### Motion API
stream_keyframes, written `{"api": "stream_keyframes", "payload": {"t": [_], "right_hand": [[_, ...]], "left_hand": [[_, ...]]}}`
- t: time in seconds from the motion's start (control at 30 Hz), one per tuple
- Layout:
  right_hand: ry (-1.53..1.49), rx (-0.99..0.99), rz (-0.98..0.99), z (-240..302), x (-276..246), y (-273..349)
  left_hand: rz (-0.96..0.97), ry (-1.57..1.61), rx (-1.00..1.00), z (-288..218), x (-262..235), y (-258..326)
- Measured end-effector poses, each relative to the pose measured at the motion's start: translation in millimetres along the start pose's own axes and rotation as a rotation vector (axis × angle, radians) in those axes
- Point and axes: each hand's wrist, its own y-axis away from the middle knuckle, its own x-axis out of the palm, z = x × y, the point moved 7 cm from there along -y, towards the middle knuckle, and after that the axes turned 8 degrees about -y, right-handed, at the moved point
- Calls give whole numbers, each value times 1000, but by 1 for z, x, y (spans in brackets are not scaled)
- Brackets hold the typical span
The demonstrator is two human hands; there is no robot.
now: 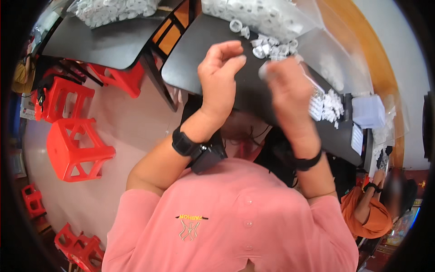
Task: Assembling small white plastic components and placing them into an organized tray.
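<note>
My left hand (pixel 219 77) is raised over the near edge of the black table (pixel 186 59). Its fingers curl toward the thumb with a gap between, and I see nothing in it. To its right is my right hand (pixel 292 93), smeared by motion, with fingers bent in. A pale spot shows at its fingertips, too blurred to tell as a held piece or a fingertip. Just beyond lies a loose heap of small white plastic parts (pixel 272 47), some of them round. A large clear bag of similar parts (pixel 253 16) lies behind the heap.
Right of my right hand are a tray of small pieces (pixel 316 102), a white pile (pixel 333 106) and a stack of pale trays (pixel 368 111). Another bag (pixel 113 11) sits on the left table (pixel 99 43). Red stools (pixel 74 147) stand at left; a person in orange (pixel 369 213) works at right.
</note>
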Motion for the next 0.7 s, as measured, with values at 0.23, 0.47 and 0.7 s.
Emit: {"api": "stream_keyframes", "payload": {"t": [0.23, 0.47, 0.7], "right_hand": [[-249, 0, -378, 38, -69, -20], [-121, -24, -246, 44, -34, -5], [-166, 49, -158, 27, -46, -3]], "left_hand": [[-16, -52, -41, 0, -8, 18], [5, -157, -13, 3, -11, 30], [29, -192, 19, 1, -4, 31]]}}
